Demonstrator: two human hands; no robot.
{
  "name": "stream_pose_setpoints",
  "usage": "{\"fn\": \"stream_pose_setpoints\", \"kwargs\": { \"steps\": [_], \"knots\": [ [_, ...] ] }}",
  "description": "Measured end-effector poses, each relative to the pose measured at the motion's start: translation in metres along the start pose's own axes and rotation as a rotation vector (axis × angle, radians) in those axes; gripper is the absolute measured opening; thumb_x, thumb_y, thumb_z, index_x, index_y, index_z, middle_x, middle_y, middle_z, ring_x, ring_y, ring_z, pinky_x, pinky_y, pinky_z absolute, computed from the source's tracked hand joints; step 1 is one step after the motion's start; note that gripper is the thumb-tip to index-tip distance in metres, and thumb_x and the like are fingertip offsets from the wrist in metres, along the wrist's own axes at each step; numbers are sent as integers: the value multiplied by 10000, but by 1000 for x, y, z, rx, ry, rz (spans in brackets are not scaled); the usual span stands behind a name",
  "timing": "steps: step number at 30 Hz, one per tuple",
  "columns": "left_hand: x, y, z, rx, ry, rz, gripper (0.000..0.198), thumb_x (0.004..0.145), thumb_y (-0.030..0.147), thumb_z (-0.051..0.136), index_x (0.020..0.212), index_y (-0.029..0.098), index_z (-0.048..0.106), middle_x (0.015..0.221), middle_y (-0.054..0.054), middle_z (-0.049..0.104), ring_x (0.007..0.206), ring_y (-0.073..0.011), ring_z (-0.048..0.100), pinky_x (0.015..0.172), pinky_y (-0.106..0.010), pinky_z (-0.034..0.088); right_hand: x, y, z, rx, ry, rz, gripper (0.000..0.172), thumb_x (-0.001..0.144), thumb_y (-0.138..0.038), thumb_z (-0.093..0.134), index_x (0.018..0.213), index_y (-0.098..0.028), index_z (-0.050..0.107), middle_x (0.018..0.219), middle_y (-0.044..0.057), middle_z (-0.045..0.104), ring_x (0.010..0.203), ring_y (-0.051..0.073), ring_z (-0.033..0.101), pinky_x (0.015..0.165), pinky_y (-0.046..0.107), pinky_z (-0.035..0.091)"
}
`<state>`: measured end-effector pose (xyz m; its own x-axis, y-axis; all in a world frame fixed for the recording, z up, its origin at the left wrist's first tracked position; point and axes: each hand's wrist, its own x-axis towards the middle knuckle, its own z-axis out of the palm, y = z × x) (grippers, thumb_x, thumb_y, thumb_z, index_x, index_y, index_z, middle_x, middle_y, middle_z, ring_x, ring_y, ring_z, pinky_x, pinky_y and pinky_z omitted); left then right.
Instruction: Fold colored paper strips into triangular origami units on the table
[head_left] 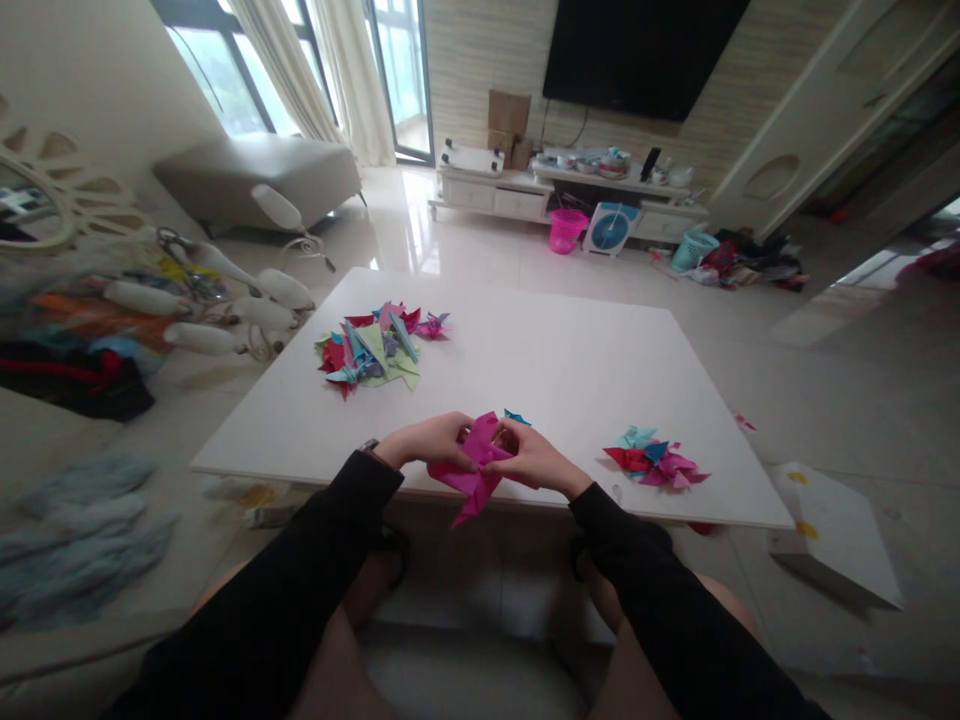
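Between my two hands, over the near edge of the white table, is a magenta origami paper crane. My left hand pinches it from the left, fingers curled behind the paper. On the other side my right hand grips it with thumb and fingers closed. Just beyond my right fingers a small blue folded paper shows, partly hidden. To the right lies a small pile of folded paper cranes in red, blue and pink. A larger pile of folded papers sits at the table's left.
Left of the table stands a lamp with several white arms. A white box is on the floor at the right. Farther off are a pink basket, a blue fan and a low TV cabinet.
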<state>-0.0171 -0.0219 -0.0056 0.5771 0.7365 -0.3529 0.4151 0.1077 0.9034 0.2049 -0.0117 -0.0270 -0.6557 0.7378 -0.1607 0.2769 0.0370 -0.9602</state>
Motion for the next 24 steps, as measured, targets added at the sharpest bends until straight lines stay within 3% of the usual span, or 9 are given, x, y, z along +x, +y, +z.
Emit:
{"fn": "stream_pose_setpoints", "kwargs": {
  "steps": [9,13,24],
  "knots": [
    [-2,3,-3,62,17,-45,418,619,296,809,977,109,705,851,-50,722,726,-179,625,632,-253,450,-1,-7,-3,-30,-71,-22,214,766,-177,642,975,-193,600,811,-12,630,712,130,564,641,253,447],
    [-3,5,-3,73,23,-43,400,618,311,811,948,111,707,831,-44,717,712,-174,614,628,-253,449,-2,-7,-1,-32,-44,-35,166,799,-226,646,952,-192,592,768,-20,612,680,128,547,608,249,425],
    [-5,11,-1,27,36,-9,442,629,320,825,1010,129,708,819,-27,707,705,-164,600,638,-252,453,-1,-5,2,-23,-31,-14,297,752,-314,771,953,-193,590,792,-26,619,680,130,531,625,254,424]
  ]
}}
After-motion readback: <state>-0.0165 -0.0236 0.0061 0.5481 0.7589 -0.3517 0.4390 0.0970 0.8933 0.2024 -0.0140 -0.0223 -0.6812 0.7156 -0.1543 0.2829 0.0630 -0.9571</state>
